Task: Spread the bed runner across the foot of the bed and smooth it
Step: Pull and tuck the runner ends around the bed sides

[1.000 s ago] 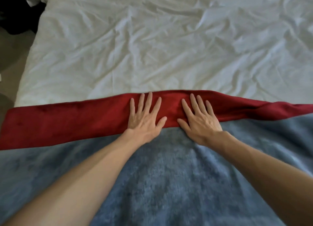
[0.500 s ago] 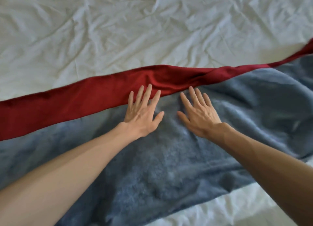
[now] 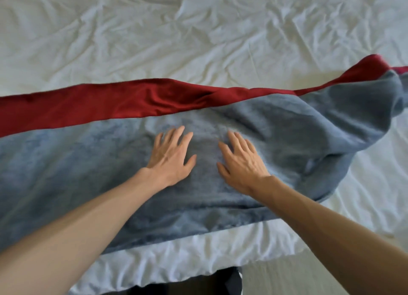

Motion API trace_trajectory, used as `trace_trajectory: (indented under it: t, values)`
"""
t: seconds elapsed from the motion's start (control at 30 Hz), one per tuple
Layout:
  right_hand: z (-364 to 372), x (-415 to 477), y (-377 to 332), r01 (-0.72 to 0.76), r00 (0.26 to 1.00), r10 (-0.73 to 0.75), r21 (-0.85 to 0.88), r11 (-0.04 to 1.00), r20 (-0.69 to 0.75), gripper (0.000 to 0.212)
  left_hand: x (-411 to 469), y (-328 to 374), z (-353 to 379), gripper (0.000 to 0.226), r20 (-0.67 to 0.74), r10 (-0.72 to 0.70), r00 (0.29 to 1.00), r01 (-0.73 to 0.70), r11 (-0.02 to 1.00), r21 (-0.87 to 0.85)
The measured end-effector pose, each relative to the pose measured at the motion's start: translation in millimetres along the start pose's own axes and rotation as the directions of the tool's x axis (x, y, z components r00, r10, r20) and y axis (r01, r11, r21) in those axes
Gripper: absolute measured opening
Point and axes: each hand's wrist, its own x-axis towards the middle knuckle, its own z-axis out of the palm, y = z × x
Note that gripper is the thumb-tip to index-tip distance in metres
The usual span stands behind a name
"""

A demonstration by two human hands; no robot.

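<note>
Bed (image 3: 198,40): crumpled white sheet, fills most of the view. Bed runner (image 3: 66,162): grey-blue plush with a red band (image 3: 110,104) along its far edge, lying crosswise over the near end of the bed and running out of frame at left. Its near edge sits parallel to the mattress edge, with a strip of white sheet showing between them. Left half lies flat. Right end is bunched and folded up on itself, and the red band narrows and twists there. One soft crease in the red band near mid-span. Left grip (image 3: 171,160) and right grip (image 3: 241,164): both palm-down on the blue plush near the middle of the runner, fingers straight and spread, nothing pinched. They rest side by side, thumbs toward one another and apart. Fingertips point at the red band and stop short of it. The bunched end lies just beyond the right grip.
</note>
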Motion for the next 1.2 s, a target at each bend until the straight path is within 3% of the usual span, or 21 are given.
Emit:
trace_trajectory:
  t: [0.17,0.53,0.8,1.07,1.2]
  values:
    - [11,-35,19,0.045,0.999,-0.045,-0.01,0.999,-0.006,0.055,-28,28,5,0.061,-0.028,-0.038,0.999,0.038,0.999,-0.009]
    - [24,-107,31,0.097,0.991,-0.103,-0.069,0.993,-0.088,0.045,-88,77,22,0.066,-0.004,0.057,0.998,-0.057,0.998,-0.031]
    - [31,-154,51,0.158,0.972,-0.167,-0.07,0.985,-0.163,0.03,-117,120,43,0.037,-0.106,0.176,0.979,-0.184,0.98,-0.076]
    - [33,-156,68,0.067,0.987,-0.084,-0.12,0.991,-0.138,0.03,-121,140,48,0.011,-0.056,0.045,0.997,-0.05,0.995,-0.09]
    - [29,-161,65,0.05,0.995,-0.055,-0.057,0.997,-0.083,0.032,-127,144,49,0.019,-0.039,0.074,0.996,-0.079,0.989,-0.125]
